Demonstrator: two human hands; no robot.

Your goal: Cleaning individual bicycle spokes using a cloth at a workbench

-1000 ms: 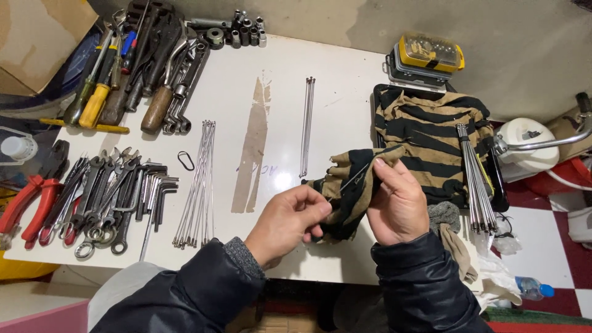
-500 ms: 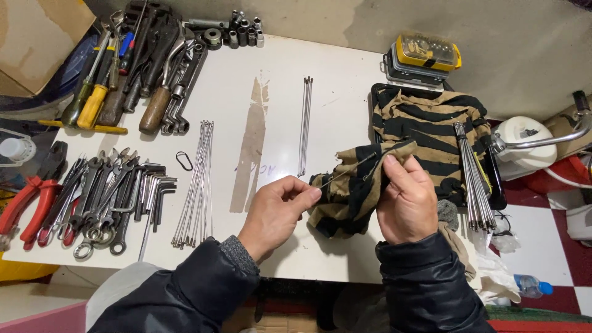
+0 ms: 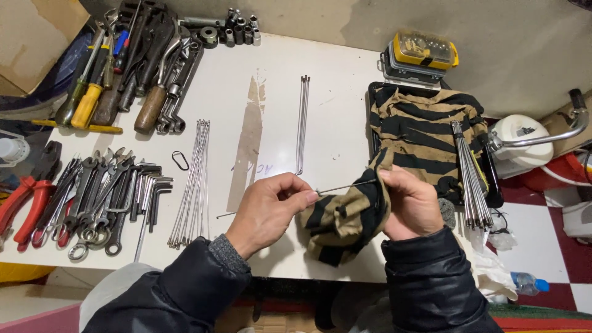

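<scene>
My left hand (image 3: 271, 206) pinches one end of a thin metal spoke (image 3: 345, 187) near the front of the white table (image 3: 345, 92). My right hand (image 3: 410, 203) grips a tan and black striped cloth (image 3: 419, 132) wrapped around the spoke's other end. The cloth trails back over a dark tray at the right. A bundle of spokes (image 3: 472, 176) lies on the cloth to the right of my right hand. Another bundle of spokes (image 3: 192, 179) lies left of my left hand. Two spokes (image 3: 301, 123) lie apart in the table's middle.
Spanners and hex keys (image 3: 102, 197) lie at the left, with red pliers (image 3: 28, 200) beside them. Screwdrivers and hammers (image 3: 123, 68) are piled at the back left, sockets (image 3: 237, 31) behind. A yellow bit case (image 3: 425, 52) sits at the back right.
My left hand has drawn the spoke out to the left, away from the cloth. My right hand has kept the cloth closed around the spoke and shifted slightly.
</scene>
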